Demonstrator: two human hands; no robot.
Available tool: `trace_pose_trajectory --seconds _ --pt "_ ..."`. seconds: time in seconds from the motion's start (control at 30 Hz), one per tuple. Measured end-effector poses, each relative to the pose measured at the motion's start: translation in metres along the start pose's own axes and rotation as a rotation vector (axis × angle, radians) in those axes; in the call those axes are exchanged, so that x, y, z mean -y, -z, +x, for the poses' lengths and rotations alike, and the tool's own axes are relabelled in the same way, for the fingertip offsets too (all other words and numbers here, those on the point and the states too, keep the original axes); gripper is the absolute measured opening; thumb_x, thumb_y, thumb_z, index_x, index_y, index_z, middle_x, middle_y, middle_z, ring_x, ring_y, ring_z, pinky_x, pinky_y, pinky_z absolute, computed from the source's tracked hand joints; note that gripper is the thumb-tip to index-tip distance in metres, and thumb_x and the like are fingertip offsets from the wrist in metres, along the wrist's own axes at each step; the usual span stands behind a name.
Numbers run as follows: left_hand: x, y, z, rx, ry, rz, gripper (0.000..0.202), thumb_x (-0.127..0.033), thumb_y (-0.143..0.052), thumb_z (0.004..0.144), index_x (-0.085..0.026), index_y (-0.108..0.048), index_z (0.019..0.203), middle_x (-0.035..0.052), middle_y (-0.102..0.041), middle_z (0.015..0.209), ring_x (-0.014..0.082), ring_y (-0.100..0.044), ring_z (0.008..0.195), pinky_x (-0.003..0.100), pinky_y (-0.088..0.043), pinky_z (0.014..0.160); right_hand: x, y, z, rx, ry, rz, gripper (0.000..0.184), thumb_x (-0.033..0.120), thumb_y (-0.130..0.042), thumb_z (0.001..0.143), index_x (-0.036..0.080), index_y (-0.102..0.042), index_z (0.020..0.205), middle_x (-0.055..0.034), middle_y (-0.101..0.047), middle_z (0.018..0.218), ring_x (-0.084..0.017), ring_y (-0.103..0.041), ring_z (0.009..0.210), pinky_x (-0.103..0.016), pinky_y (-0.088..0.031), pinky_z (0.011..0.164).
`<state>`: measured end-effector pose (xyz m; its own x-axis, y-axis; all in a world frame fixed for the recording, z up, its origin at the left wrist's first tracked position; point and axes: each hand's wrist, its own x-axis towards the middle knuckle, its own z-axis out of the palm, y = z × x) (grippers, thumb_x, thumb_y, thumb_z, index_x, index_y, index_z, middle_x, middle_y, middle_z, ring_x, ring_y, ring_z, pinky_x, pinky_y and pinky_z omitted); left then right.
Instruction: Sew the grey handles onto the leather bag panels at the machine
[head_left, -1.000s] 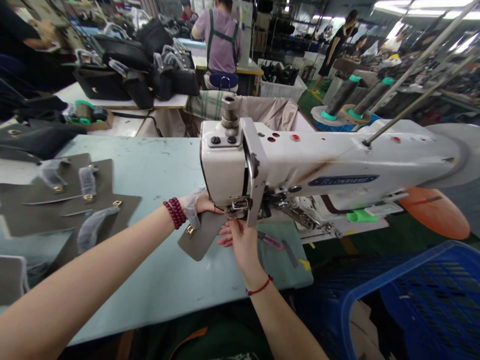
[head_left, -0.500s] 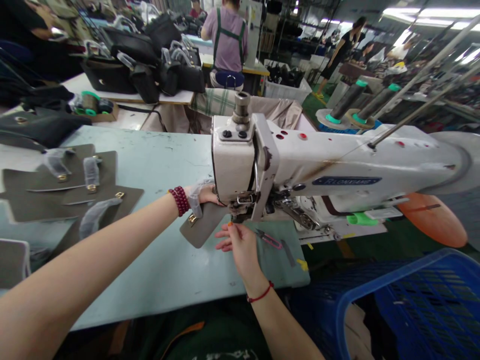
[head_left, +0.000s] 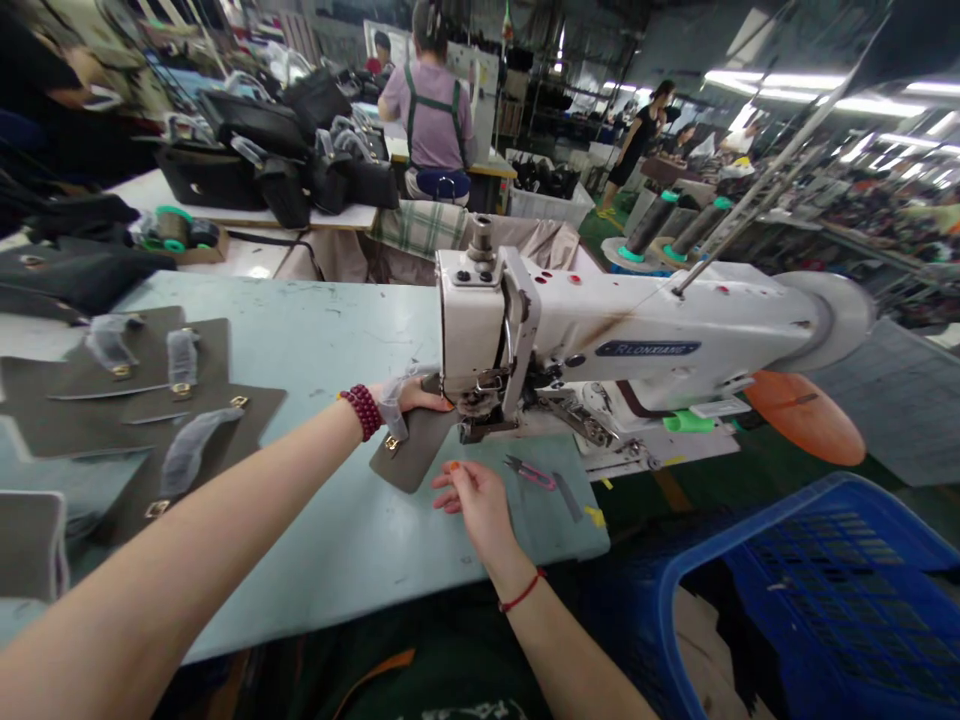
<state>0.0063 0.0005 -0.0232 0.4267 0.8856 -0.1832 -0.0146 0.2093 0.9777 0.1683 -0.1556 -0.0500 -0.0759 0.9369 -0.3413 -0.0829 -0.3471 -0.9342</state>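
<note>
My left hand (head_left: 421, 396) is at the sewing machine's head with its thumb along the top of a grey bag panel (head_left: 412, 455), holding it; the other fingers are partly hidden. A strap in clear plastic with a gold buckle (head_left: 391, 442) lies on this panel. The panel's right edge reaches toward the presser foot (head_left: 474, 432) of the white sewing machine (head_left: 472, 320). Just below and right of the panel, my right hand (head_left: 480, 500) hovers with loosely bent fingers apart and nothing in them. Pink-handled thread snips (head_left: 532, 472) lie beside it.
Several more grey panels (head_left: 206, 350) with wrapped straps lie at the left of the pale table (head_left: 330, 320). A blue plastic basket (head_left: 667, 600) stands at the lower right. Black bags (head_left: 210, 175) are piled behind. A person in a purple shirt (head_left: 435, 120) sits beyond.
My right hand has drawn back slightly from the presser foot. More of my left thumb shows on the panel. The view has shifted, with the machine appearing smaller.
</note>
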Motion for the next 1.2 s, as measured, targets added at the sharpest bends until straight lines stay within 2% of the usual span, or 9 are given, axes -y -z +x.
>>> trace_pose_trajectory --seconds 0.07,0.13,0.33,0.5,0.63,0.77,0.93,1.07,1.2 --pt "0.001 0.001 -0.003 0.094 0.027 0.072 0.032 -0.018 -0.081 0.050 -0.023 -0.073 0.081 0.0015 -0.075 0.091 0.0287 -0.066 0.097 0.037 -0.054 0.085 -0.001 0.002 0.004 0.016 0.011 -0.006 0.035 0.042 -0.049 0.085 0.011 -0.063 0.094 -0.0092 -0.070 0.082 -0.011 -0.063 0.053 -0.017 -0.042 0.046" --pt "0.003 -0.002 -0.011 0.092 0.042 0.079 0.033 -0.024 -0.082 0.053 -0.022 -0.073 0.084 0.0038 -0.074 0.092 0.0290 -0.067 0.094 0.037 -0.055 0.084 0.000 0.007 0.009 0.033 0.029 -0.011 0.037 0.045 -0.050 0.085 0.012 -0.064 0.095 -0.0089 -0.070 0.081 -0.012 -0.063 0.054 -0.018 -0.043 0.047" --pt "0.018 -0.038 -0.055 -0.160 0.057 -0.169 0.043 -0.037 -0.074 0.071 -0.022 -0.065 0.110 0.0083 -0.072 0.100 0.0294 -0.069 0.087 0.041 -0.057 0.078 0.009 0.023 0.024 0.021 0.086 -0.039 0.042 0.054 -0.052 0.084 0.014 -0.065 0.088 -0.0058 -0.066 0.079 -0.016 -0.061 0.065 -0.022 -0.046 0.052" --pt "0.023 -0.061 -0.072 -0.308 -0.007 -0.254 0.051 -0.034 -0.073 0.073 -0.022 -0.058 0.120 0.0075 -0.068 0.114 0.0271 -0.067 0.098 0.037 -0.056 0.084 0.017 0.027 0.031 0.004 0.174 -0.175 0.044 0.055 -0.051 0.085 0.015 -0.059 0.069 -0.0004 -0.053 0.063 -0.012 -0.048 0.060 -0.019 -0.036 0.050" --pt "0.021 -0.060 -0.071 -0.242 0.067 -0.332 0.048 -0.033 -0.073 0.074 -0.021 -0.060 0.119 0.0092 -0.069 0.111 0.0269 -0.068 0.094 0.038 -0.057 0.083 0.018 0.027 0.033 0.019 0.244 -0.264 0.045 0.053 -0.051 0.085 0.015 -0.056 0.063 0.0013 -0.046 0.059 -0.010 -0.039 0.057 -0.019 -0.029 0.049" --pt "0.017 -0.054 -0.069 -0.132 0.097 -0.395 0.042 -0.025 -0.075 0.072 -0.019 -0.065 0.112 0.0107 -0.069 0.110 0.0269 -0.068 0.095 0.038 -0.055 0.086 0.018 0.024 0.032 0.008 0.254 -0.330 0.045 0.053 -0.050 0.085 0.014 -0.060 0.065 -0.0005 -0.050 0.060 -0.011 -0.041 0.058 -0.019 -0.029 0.048" --pt "0.013 -0.051 -0.066 -0.161 0.152 -0.373 0.038 -0.019 -0.077 0.068 -0.018 -0.069 0.105 0.0105 -0.072 0.101 0.0258 -0.070 0.084 0.036 -0.058 0.078 0.019 0.021 0.030 0.002 0.254 -0.351 0.044 0.052 -0.048 0.086 0.014 -0.067 0.074 -0.0048 -0.062 0.069 -0.015 -0.051 0.063 -0.021 -0.036 0.052" --pt "0.012 -0.053 -0.066 -0.175 0.193 -0.388 0.035 -0.020 -0.076 0.069 -0.018 -0.069 0.104 0.0102 -0.072 0.099 0.0247 -0.070 0.081 0.036 -0.057 0.078 0.020 0.021 0.031 0.009 0.256 -0.370 0.045 0.052 -0.048 0.086 0.014 -0.068 0.075 -0.0051 -0.063 0.068 -0.016 -0.051 0.062 -0.022 -0.037 0.053" --pt "0.013 -0.053 -0.064 -0.185 0.143 -0.392 0.036 -0.021 -0.076 0.069 -0.020 -0.069 0.104 0.0087 -0.072 0.100 0.0254 -0.069 0.084 0.038 -0.057 0.080 0.021 0.021 0.035 -0.003 0.282 -0.396 0.045 0.051 -0.046 0.088 0.014 -0.067 0.073 -0.0042 -0.061 0.067 -0.014 -0.049 0.061 -0.022 -0.036 0.054"
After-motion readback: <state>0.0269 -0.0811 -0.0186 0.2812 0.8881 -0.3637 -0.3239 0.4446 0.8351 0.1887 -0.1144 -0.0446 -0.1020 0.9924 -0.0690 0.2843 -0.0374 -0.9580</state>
